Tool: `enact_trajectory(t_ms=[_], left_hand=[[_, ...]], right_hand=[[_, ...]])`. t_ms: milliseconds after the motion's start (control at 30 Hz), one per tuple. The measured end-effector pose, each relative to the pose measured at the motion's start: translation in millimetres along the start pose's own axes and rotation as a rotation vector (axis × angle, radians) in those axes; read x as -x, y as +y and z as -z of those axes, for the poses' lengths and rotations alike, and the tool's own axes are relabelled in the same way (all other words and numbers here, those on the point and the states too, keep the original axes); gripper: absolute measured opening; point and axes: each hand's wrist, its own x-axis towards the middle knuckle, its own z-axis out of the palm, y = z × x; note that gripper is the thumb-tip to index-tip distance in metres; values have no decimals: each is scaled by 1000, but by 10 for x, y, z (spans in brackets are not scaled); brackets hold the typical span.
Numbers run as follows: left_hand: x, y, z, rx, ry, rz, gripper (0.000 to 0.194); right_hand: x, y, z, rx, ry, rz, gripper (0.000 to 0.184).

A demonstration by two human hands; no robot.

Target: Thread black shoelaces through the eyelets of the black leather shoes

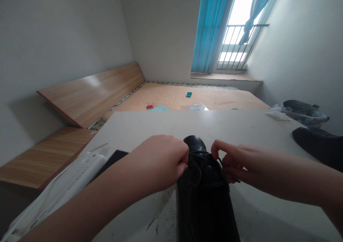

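Note:
A black leather shoe (207, 206) lies on the white table with its toe pointing away from me. Thin black shoelaces (199, 154) cross over its front. My left hand (170, 158) is closed at the shoe's left side, fingers curled beside the laces; what it pinches is mostly hidden. On the other side, my right hand (233, 159) pinches a lace, and a dark lace end pokes out below its fingers.
A white power strip (88, 163) and a dark flat object (112, 159) lie at the table's left. At the right edge is another black shoe (318, 143), near a bag (302, 111). Beyond the white table (150, 124) is a bed (166, 93) with small items.

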Motion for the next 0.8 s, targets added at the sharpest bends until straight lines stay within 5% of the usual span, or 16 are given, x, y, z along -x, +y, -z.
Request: enact_trajectory(t_ms=[233, 800], left_hand=[[2, 13, 5, 15, 17, 17, 16], [-24, 110, -46, -62, -15, 98, 16]], right_hand=[[-9, -136, 97, 51, -94, 63, 21], [-128, 20, 110, -204, -180, 64, 20]])
